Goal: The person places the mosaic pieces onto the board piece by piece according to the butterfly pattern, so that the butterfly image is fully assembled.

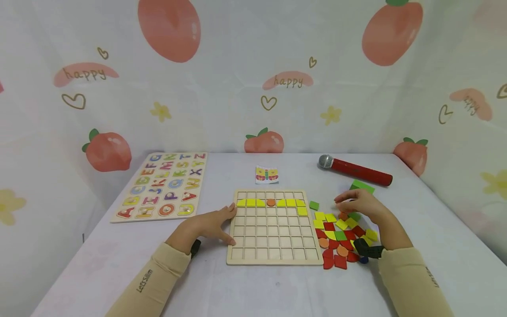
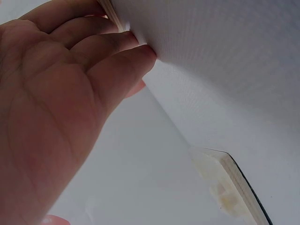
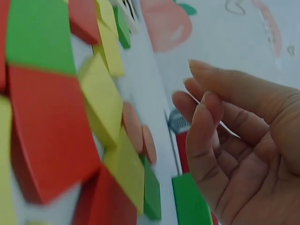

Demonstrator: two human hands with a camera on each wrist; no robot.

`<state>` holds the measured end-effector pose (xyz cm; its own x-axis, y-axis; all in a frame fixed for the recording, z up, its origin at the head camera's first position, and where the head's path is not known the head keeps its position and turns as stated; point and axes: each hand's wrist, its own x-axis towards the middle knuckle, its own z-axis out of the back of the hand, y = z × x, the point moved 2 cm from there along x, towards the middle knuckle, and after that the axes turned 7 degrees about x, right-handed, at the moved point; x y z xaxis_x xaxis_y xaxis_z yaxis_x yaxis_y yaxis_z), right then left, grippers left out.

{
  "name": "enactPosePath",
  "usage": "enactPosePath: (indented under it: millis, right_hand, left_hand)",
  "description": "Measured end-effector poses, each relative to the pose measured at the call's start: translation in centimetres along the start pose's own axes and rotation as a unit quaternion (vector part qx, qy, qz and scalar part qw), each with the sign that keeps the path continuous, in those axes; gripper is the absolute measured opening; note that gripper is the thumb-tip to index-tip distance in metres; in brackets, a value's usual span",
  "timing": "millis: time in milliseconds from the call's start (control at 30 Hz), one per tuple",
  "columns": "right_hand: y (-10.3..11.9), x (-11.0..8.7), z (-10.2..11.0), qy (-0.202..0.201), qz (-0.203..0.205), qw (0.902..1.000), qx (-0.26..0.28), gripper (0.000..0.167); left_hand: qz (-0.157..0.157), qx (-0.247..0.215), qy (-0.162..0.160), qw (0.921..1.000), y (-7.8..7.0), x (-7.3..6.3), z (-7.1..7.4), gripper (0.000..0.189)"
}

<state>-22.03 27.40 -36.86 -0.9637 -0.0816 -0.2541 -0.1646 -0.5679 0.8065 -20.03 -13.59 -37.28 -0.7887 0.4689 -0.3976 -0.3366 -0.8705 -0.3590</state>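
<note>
A square wooden grid board (image 1: 275,242) lies in the middle of the table. Its second row holds yellow pieces on both sides of an orange disc (image 1: 271,202); one yellow square (image 1: 302,211) sits below them at the right. My left hand (image 1: 211,226) touches the board's left edge, thumb and fingers spread apart. To the right, my right hand (image 1: 366,204) hovers over the loose pieces, its fingers loosely bent with nothing between them, as the right wrist view also shows. Loose red, yellow, green and orange tiles lie below it, including a red square tile (image 3: 51,131).
Behind the board stands a small card with a butterfly-like pattern (image 1: 267,175). A red microphone (image 1: 356,171) lies at the back right, near a green block (image 1: 362,186). An alphabet puzzle board (image 1: 156,207) occupies the left. A green tile (image 1: 314,205) lies beside the grid board.
</note>
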Motion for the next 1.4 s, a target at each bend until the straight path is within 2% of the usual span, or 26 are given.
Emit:
enactPosePath:
  millis: [200,533,833,1233,1400]
  right_hand:
    - [-1.5,0.0,1.0,-0.029,-0.013,0.9995,-0.007,0.041]
    - [-3.2,0.8,0.9,-0.038,-0.032,0.9987,-0.007,0.046]
    - [-2.4,0.9,0.6,-0.033,-0.027,0.9987,-0.028,0.036]
    - [0.3,1.5,0.0,-0.031,0.001,0.9995,-0.002,0.028]
    - [1.7,2.4,-1.5,0.003,0.031,0.9993,0.022,0.028]
  left_hand:
    - [-0.005,0.000,0.001,1.0000,-0.1,0.1,0.0,0.098]
    - [-0.003,0.002,-0.001,1.0000,0.1,0.1,0.0,0.099]
    - [0.003,-0.005,-0.002,1.0000,0.2,-0.1,-0.1,0.099]
    - [-0.004,-0.006,-0.007,0.9999,0.3,0.3,0.2,0.099]
    - [-0.004,-0.009,-0.002,1.0000,0.3,0.3,-0.1,0.100]
